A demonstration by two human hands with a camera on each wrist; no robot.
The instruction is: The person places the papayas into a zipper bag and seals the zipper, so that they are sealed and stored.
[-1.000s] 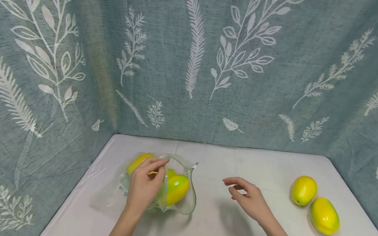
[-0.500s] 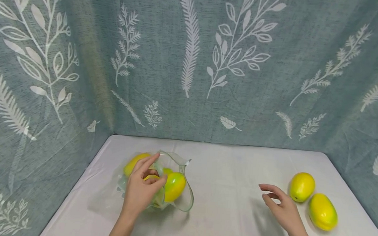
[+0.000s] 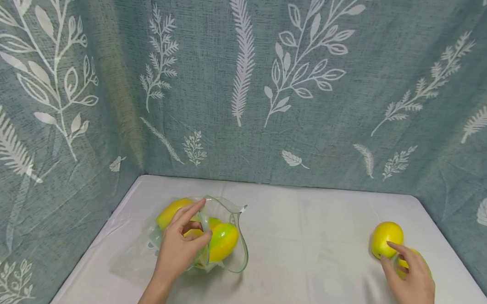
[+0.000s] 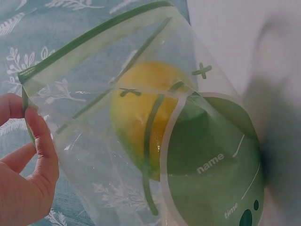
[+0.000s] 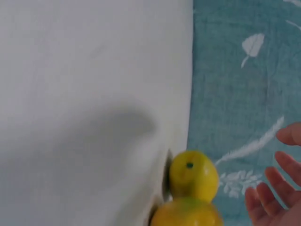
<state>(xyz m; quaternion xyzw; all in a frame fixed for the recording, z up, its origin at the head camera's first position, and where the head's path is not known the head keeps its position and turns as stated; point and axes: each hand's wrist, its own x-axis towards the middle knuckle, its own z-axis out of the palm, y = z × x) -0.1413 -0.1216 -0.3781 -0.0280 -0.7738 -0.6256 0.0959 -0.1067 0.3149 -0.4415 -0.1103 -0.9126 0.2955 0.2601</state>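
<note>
A clear zip bag with green edging and a green label lies on the left, its mouth facing right. My left hand pinches the rim of that mouth between fingers and thumb. Inside the bag are several yellow-green mangoes; one mango sits at the opening, another mango farther back. At the right, my right hand hovers with loosely bent fingers over a mango, mostly hiding it. A second loose mango sits just beyond its fingertips. The right wrist view shows the hand apart from both fruits.
A white cloth covers the table. Teal curtains with white leaf prints rise at the back and along both sides, close to the table's edges.
My right hand has swept right from mid-table to the two loose mangoes. The left hand stays at the bag, its fingers spread slightly wider at the rim.
</note>
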